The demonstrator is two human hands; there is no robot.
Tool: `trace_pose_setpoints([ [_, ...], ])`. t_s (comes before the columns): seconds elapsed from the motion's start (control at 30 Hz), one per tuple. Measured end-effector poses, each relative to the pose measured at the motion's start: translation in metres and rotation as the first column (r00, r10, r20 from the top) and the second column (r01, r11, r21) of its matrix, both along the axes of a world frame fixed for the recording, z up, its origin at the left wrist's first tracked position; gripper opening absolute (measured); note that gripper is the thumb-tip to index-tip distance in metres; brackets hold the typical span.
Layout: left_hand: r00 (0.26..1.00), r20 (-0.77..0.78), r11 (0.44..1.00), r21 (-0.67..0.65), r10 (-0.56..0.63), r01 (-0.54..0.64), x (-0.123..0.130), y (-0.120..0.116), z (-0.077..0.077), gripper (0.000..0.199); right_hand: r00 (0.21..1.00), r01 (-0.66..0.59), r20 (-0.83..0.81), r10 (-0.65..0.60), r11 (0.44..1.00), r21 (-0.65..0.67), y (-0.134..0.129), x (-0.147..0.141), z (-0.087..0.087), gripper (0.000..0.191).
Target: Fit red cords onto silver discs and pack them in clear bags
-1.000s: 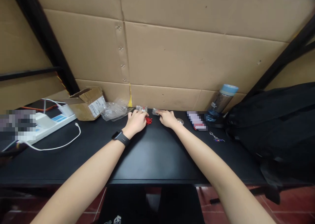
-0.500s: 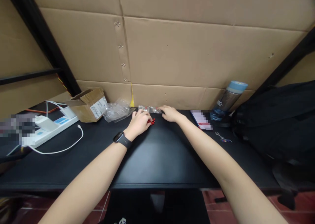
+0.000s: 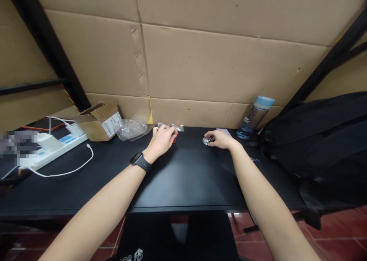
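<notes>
My left hand point(image 3: 162, 139), with a dark watch on its wrist, rests near the back of the black table. Its fingers are curled over a small red object point(image 3: 175, 140), mostly hidden beneath them. Just behind those fingers lie small clear plastic packets point(image 3: 179, 127) with bits of red, along the cardboard wall. Farther right, my right hand point(image 3: 221, 140) is closed by thumb and fingertips on a small round, shiny silvery object point(image 3: 206, 140). It is held at or just above the tabletop.
At left are an open cardboard box point(image 3: 99, 125), crumpled clear plastic point(image 3: 133, 128) and a white power strip point(image 3: 56, 154) with a cable. A phone point(image 3: 224, 131), partly covered by my right hand, a blue-lidded bottle point(image 3: 255, 117) and a black bag point(image 3: 321, 146) are at right.
My right hand has moved right from the clear packets at the wall and now holds the round silvery object. My left hand stays over the red object. The view has shifted slightly.
</notes>
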State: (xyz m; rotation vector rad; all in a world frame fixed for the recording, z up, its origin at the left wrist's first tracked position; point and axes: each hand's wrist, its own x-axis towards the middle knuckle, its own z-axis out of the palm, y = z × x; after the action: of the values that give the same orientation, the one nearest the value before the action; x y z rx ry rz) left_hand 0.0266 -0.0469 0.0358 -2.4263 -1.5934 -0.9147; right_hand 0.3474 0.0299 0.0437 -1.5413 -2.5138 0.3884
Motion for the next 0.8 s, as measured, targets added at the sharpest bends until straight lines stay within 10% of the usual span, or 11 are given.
trace_pose_setpoints([
  [0.37,0.988,0.136,0.994,-0.069,-0.072,0.082,0.012,-0.007,0.003,0.005,0.965,-0.079,-0.236,0.113,0.985,0.151,-0.014,-0.009,0.013,0.042],
  [0.8,0.956,0.291,1.0,-0.005,-0.024,0.027,0.014,-0.011,0.009,0.007,0.572,-0.317,-0.791,0.22,0.948,0.034,-0.049,-0.087,-0.001,0.061],
])
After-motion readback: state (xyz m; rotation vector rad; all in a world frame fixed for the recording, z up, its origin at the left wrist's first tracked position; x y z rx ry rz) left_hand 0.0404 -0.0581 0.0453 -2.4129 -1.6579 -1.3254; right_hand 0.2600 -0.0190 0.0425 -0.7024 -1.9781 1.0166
